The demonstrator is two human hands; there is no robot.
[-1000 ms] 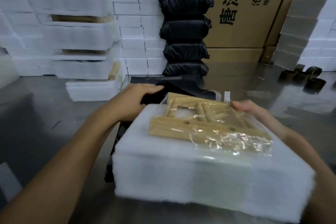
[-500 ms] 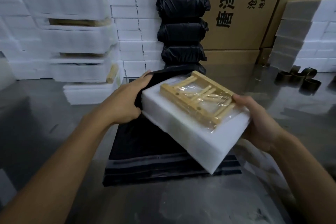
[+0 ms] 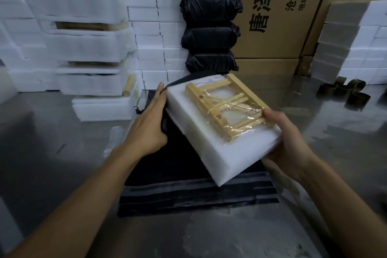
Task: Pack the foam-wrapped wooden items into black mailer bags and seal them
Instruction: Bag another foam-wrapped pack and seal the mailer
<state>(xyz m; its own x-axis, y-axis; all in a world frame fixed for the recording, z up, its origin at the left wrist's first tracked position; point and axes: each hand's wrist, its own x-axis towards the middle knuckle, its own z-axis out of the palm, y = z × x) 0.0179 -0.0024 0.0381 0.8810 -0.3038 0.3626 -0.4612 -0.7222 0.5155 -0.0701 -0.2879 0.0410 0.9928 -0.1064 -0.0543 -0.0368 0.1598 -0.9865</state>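
Observation:
A white foam block [image 3: 228,148] carries a plastic-wrapped wooden rack [image 3: 227,107] on its top face. It is tilted, with its far end at the mouth of a black mailer bag [image 3: 178,81]. My left hand [image 3: 150,123] grips the bag's open edge at the block's left side. My right hand [image 3: 287,136] holds the block's near right corner, thumb on top by the rack. A stack of flat black mailer bags [image 3: 188,192] lies on the table beneath.
Filled black bags [image 3: 210,35] are stacked against the back. Foam packs with wooden items [image 3: 88,48] pile up at the left. Cardboard boxes [image 3: 278,10] and foam blocks [image 3: 351,44] stand at the right, with empty tape cores [image 3: 347,90] on the steel table [image 3: 52,153].
The foam block has been lifted, turned and tilted away from me, and its far end now meets the bag mouth that my left hand holds up.

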